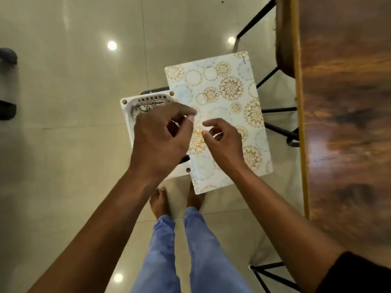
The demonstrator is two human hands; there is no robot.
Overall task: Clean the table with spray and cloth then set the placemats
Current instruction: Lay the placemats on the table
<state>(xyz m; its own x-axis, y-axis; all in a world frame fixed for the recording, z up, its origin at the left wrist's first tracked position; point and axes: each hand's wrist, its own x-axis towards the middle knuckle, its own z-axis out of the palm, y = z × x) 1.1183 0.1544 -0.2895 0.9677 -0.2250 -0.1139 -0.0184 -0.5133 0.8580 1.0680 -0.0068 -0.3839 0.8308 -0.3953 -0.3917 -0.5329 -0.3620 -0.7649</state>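
Observation:
A pale placemat (224, 98) with gold and blue flower rings lies on a white plastic stool (127, 104), overhanging its right side. My left hand (160, 140) hovers over the stool and the mat's left edge, fingers loosely curled, holding nothing that I can see. Just to its right, my right hand (224, 140) is above the mat's middle with thumb and fingers half curled and apart. Whether either hand touches the mat is unclear. The brown wooden table (347, 102) runs along the right side. No spray bottle or cloth is in view.
A wooden stool seat (284, 39) on black metal legs (279, 127) stands between the mat and the table. My bare feet (160, 201) are on the glossy tiled floor (74, 144) just below the white stool. Dark objects (7, 58) sit at the far left edge.

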